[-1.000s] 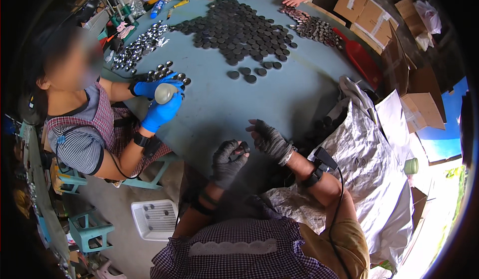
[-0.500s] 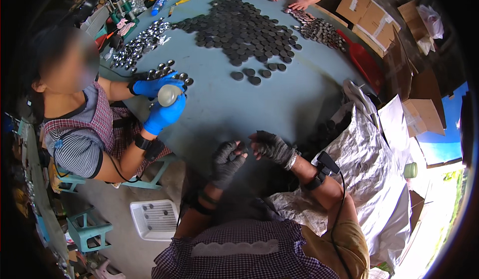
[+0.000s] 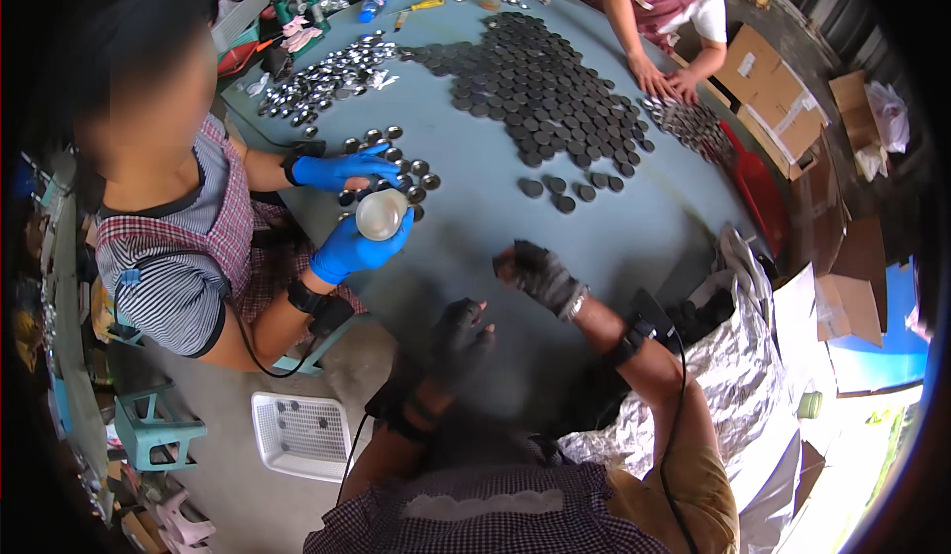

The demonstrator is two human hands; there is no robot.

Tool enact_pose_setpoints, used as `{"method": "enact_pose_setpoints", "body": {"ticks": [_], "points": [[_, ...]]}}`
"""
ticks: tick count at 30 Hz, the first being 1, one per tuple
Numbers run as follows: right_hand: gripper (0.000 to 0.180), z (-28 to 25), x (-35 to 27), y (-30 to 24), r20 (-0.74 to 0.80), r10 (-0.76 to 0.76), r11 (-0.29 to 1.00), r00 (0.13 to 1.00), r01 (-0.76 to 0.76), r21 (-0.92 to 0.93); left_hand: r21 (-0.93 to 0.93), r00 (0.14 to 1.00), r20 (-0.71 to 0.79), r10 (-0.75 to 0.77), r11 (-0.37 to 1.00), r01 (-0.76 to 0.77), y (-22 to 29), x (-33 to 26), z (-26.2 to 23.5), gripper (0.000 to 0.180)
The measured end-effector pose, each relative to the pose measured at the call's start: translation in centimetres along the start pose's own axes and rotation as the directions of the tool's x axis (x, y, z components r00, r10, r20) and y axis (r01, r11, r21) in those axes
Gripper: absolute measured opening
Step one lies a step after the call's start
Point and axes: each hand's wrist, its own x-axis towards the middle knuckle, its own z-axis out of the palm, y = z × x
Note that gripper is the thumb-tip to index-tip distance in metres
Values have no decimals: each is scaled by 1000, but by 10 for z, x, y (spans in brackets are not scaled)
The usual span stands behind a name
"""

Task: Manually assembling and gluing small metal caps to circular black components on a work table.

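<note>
My left hand, in a dark fingerless glove, is over the near table edge; its fingers are loosely bent, with a gap between the tips and nothing visible in them. Further out over the table is my right hand, gloved alike, its fingers curled together. Whatever those fingers may hold is hidden in the dark glove. Several loose black round discs lie beyond my right hand, in front of a large spread of the same discs. A silvery sack with dark discs in its mouth stands beside my right forearm.
At left, a co-worker's blue-gloved hands hold a pale round container beside shiny metal caps. Another person's hands work at the far right, near a red scoop. A white basket sits on the floor.
My right hand has moved forward over the table, away from my left hand. The left hand is slightly lower, its fingertips further apart. The whole view has shifted.
</note>
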Motion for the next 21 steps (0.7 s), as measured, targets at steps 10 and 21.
{"method": "enact_pose_setpoints", "body": {"ticks": [10,21], "points": [[23,43,186,-25,-72,-358,184,931,-5,-983,151,1000,17,24,988,-27,-2,-1,-25,21],[25,3,175,-20,7,-3,-517,1000,5,-856,33,990,-91,105,994,-102,-30,-13,-11,22]]}}
